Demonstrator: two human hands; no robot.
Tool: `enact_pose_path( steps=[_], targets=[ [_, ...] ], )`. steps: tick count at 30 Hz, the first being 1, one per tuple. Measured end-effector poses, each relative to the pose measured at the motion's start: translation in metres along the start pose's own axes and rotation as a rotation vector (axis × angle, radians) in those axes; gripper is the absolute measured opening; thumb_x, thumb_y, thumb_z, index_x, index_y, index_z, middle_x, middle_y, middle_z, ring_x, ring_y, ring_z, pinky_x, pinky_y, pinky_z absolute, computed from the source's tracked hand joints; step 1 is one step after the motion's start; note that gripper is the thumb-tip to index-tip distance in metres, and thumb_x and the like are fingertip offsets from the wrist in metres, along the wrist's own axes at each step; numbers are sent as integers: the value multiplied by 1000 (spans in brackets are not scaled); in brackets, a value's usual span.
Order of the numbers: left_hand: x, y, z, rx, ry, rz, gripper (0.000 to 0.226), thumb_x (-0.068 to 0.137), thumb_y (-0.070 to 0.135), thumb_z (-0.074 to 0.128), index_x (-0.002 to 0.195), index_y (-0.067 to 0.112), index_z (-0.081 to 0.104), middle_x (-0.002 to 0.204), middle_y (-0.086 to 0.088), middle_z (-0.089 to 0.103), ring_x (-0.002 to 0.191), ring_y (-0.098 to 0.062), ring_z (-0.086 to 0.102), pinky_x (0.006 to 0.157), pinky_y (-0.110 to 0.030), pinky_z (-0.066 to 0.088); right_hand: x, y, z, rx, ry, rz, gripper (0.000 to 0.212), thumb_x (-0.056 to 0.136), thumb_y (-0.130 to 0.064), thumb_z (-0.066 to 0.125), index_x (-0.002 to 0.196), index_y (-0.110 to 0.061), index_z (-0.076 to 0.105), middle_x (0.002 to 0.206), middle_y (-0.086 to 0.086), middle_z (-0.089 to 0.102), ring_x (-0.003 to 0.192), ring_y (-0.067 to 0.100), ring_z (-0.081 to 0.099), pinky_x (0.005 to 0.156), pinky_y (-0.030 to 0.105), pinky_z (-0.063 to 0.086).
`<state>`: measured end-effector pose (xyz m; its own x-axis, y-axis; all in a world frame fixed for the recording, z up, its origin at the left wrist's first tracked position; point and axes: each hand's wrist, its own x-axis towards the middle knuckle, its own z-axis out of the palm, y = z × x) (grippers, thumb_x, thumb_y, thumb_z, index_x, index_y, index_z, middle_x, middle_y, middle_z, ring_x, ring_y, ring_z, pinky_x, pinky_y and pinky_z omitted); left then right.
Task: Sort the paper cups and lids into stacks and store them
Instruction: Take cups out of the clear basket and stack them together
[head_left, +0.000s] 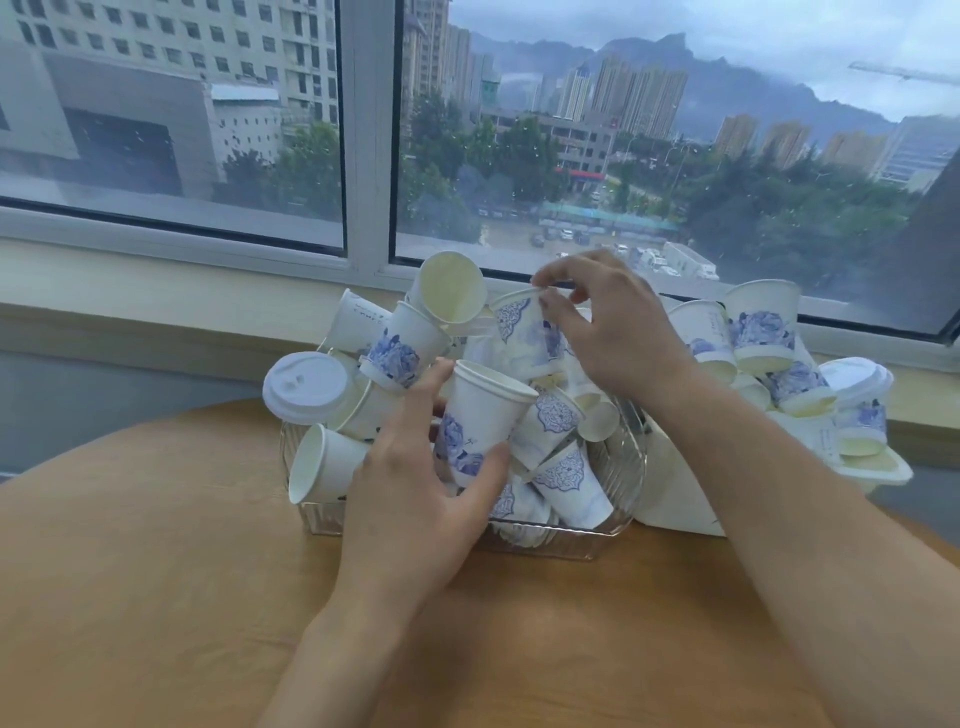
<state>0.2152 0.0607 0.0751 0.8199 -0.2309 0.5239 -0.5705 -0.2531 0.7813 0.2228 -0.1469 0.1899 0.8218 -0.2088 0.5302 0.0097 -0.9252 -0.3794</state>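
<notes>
Paper cups (488, 426) in white with blue print fill the middle of the frame, heaped every way up in a clear ribbed tray (550, 540) on the round wooden table (156, 545); more spill over a white box (675, 493) to the right.

Nearest, at lower centre, the left hand (415, 499) wraps one upright cup, or perhaps a short nested stack, since a doubled rim shows at its top. The thumb lies on the printed wall and the fingers curl round behind. These cups look very light and thin-walled: stiff at the rolled rim, soft and easily dented mid-wall. A gentle grip round the upper half, close under the rim, should hold without crushing, and nesting calls for mouths facing the same way.

Just behind, at centre, the right hand (613, 332) pinches the rim of a tilted cup (524, 332) between thumb and fingertips, the other fingers loosely spread. The rim is the sound place to lift from. The heap around it looks loose, so pulling one free could tumble its neighbours.

At left centre a white plastic lid (304, 387) caps a cup; more lids (857, 379) sit at far right. Lids seem smooth, springy and slippery, best taken by the edge.

Farthest back, beyond the window sill (156, 291), the window (208, 104) shows a rainy city.
</notes>
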Motion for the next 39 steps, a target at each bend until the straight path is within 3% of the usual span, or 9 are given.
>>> enact_pose_path(
  steps=[8, 13, 17, 20, 28, 35, 39],
  targets=[
    [-1, -2, 5, -16, -16, -5, 73, 85, 45, 79, 147, 49, 42, 118, 23, 61, 106, 0, 63, 82, -38, 60, -6, -2, -3, 7, 2, 24, 7, 104, -29, 61, 103, -28, 67, 114, -8, 60, 93, 8, 58, 87, 29, 38],
    [-1, -4, 8, -16, -32, -8, 73, 86, 45, 79, 148, 48, 40, 119, 23, 62, 107, -1, 63, 83, -40, 61, -12, -1, -11, 68, 56, 11, 8, 103, -27, 62, 98, -28, 68, 102, -12, 63, 83, -8, 56, 78, 24, 37],
    [-2, -4, 8, -7, -26, -5, 73, 86, 47, 79, 148, 47, 40, 117, 22, 62, 105, -1, 64, 82, -39, 60, -22, -9, -19, 278, 106, 20, 9, 104, -23, 63, 99, -26, 70, 96, -13, 69, 90, 2, 61, 71, 26, 44],
    [-2, -3, 8, -13, -23, -2, 73, 86, 47, 79, 148, 49, 39, 118, 22, 62, 105, -1, 63, 83, -38, 60, -33, -15, -21, 388, 54, 35, 11, 104, -23, 63, 97, -28, 70, 95, -12, 72, 92, 4, 63, 77, 34, 52],
    [-1, -4, 9, -16, -19, 3, 75, 87, 45, 79, 150, 47, 38, 119, 25, 61, 106, 1, 63, 82, -35, 60, -51, -14, -18, 421, -29, 47, 10, 104, -24, 63, 99, -27, 71, 99, -8, 73, 98, 9, 65, 78, 38, 51],
    [-1, -4, 8, -16, -24, 9, 76, 88, 45, 78, 151, 47, 36, 125, 22, 60, 110, -3, 63, 85, -40, 60, -59, -14, -18, 458, -85, 50, 11, 103, -22, 64, 98, -27, 72, 99, -7, 73, 100, 10, 65, 80, 34, 53],
    [0, -3, 6, -36, -20, 13, 77, 87, 43, 79, 151, 48, 35, 123, 22, 60, 110, -4, 63, 85, -40, 60, -62, -17, -12, 424, -144, 28, 13, 102, -20, 66, 97, -28, 73, 100, -9, 72, 100, 11, 65, 82, 38, 54]
  ],
)
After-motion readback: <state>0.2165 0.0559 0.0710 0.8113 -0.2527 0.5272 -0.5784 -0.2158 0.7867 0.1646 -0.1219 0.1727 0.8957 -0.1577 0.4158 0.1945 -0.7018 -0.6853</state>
